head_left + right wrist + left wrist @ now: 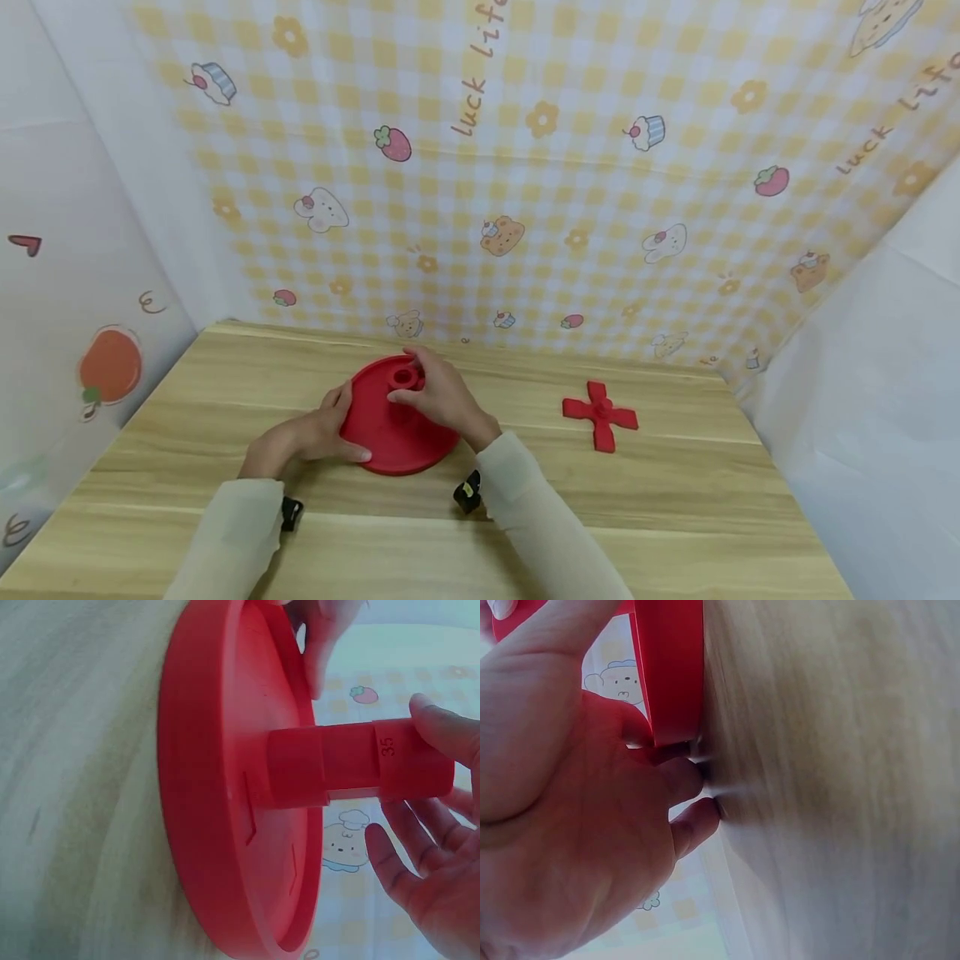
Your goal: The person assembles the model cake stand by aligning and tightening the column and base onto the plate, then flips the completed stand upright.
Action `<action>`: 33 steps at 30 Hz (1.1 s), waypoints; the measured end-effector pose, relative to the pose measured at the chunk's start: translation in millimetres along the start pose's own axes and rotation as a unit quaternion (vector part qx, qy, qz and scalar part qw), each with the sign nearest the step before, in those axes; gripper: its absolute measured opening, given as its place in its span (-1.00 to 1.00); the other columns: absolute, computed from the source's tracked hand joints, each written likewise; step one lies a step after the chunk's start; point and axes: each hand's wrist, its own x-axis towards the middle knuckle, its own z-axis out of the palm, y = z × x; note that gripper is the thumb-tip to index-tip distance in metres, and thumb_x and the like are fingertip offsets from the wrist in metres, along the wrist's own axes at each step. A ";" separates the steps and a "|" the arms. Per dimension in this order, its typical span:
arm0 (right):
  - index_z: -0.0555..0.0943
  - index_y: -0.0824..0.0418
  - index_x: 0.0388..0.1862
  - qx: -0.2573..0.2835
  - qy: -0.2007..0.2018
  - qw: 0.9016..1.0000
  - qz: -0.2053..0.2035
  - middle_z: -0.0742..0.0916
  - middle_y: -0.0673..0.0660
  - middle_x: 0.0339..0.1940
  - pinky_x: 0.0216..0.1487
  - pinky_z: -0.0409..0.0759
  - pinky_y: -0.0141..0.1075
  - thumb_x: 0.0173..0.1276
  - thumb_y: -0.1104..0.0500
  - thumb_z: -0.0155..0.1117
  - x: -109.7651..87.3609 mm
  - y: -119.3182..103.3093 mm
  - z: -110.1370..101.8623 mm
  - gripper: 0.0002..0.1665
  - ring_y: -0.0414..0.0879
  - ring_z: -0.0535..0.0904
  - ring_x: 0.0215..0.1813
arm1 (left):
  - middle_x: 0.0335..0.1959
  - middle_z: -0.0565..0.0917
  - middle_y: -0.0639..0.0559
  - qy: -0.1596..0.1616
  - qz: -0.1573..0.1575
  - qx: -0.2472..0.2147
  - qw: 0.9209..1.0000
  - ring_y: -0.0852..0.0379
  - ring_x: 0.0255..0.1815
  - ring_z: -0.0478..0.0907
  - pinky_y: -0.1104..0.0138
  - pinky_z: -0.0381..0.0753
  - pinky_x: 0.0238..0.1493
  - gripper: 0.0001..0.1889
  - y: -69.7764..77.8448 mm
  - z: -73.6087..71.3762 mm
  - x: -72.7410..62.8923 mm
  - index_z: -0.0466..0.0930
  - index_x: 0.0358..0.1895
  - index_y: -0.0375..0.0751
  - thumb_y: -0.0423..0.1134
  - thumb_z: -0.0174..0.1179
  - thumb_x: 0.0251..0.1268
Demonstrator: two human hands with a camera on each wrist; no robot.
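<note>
A red round base point(375, 429) with a raised rim lies flat on the table, left of centre. From its middle rises a red tube point(349, 761), hollow at the top, with "35" marked near its upper end in the right wrist view. My left hand point(318, 429) holds the base's rim, thumb at the near edge and fingers along the left side. At the tube's top is my right hand point(446, 400), with the thumb on one side and fingers around the other. Whether the tube's upper part is a separate piece, I cannot tell.
A red cross-shaped piece point(602, 410) with a central knob lies on the wooden table point(390, 550), to the right of the base. A patterned cloth point(465, 192) stands behind the table's back edge, with white cloth panels at both sides.
</note>
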 end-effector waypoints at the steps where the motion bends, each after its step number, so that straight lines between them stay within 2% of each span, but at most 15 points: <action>1: 0.32 0.19 0.46 -0.005 0.004 1.000 0.001 0.63 0.14 0.17 -0.04 0.62 -0.45 0.24 0.08 0.49 0.3 -0.5 1.0 -0.13 -0.13 0.59 0.05 | 0.50 -0.27 -0.49 0.000 -0.002 0.000 1.000 -0.52 0.43 0.00 -0.32 0.16 0.37 0.37 0.0 -0.4 -0.1 -0.55 0.51 -0.49 0.15 0.41 0.11; 5: 0.41 0.23 0.37 -0.017 0.011 1.000 0.002 0.60 0.13 0.20 -0.06 0.62 -0.45 0.24 0.05 0.50 0.3 -2.4 4.0 -0.22 -0.13 0.58 0.04 | 0.51 -0.27 -0.49 0.001 -0.010 0.000 1.000 -0.52 0.42 0.01 -0.33 0.16 0.37 0.37 0.2 -1.2 -2.0 -0.55 0.51 -0.48 0.15 0.42 0.10; 10: 0.54 0.20 0.14 -0.036 0.023 0.999 -0.003 0.61 0.07 0.05 -0.13 0.59 -0.49 0.22 0.03 0.51 -1.1 -2.9 6.0 -0.43 -0.17 0.55 -0.05 | 0.50 -0.26 -0.50 0.003 -0.004 0.001 1.000 -0.53 0.41 0.02 -0.33 0.18 0.35 0.36 1.4 -1.2 -4.8 -0.54 0.50 -0.50 0.14 0.41 0.11; 24: 0.58 0.23 0.04 -0.049 0.069 0.996 -0.008 0.63 0.09 -0.06 -0.19 0.58 -0.51 0.20 0.03 0.53 -5.3 -0.5 9.2 -0.48 -0.17 0.56 -0.12 | 0.52 -0.27 -0.47 0.000 -0.017 0.027 1.000 -0.55 0.42 0.04 -0.32 0.20 0.34 0.36 7.0 1.5 -2.8 -0.52 0.51 -0.49 0.21 0.38 0.12; 29: 0.58 0.24 0.05 -0.047 0.076 0.996 -0.016 0.64 0.10 -0.04 -0.15 0.58 -0.51 0.20 0.03 0.53 -5.0 0.6 12.2 -0.47 -0.15 0.56 -0.09 | 0.53 -0.33 -0.45 -0.010 -0.039 0.022 0.999 -0.55 0.43 -0.02 -0.34 0.14 0.36 0.39 8.4 0.5 -1.9 -0.57 0.51 -0.47 0.22 0.38 0.10; 33: 0.58 0.24 0.06 -0.045 0.081 0.996 -0.011 0.64 0.10 -0.04 -0.14 0.58 -0.50 0.19 0.03 0.53 -5.2 1.2 15.0 -0.47 -0.15 0.57 -0.07 | 0.52 -0.34 -0.45 -0.012 -0.042 0.016 0.999 -0.55 0.43 -0.03 -0.34 0.14 0.36 0.40 7.4 1.1 -0.8 -0.57 0.50 -0.47 0.22 0.39 0.08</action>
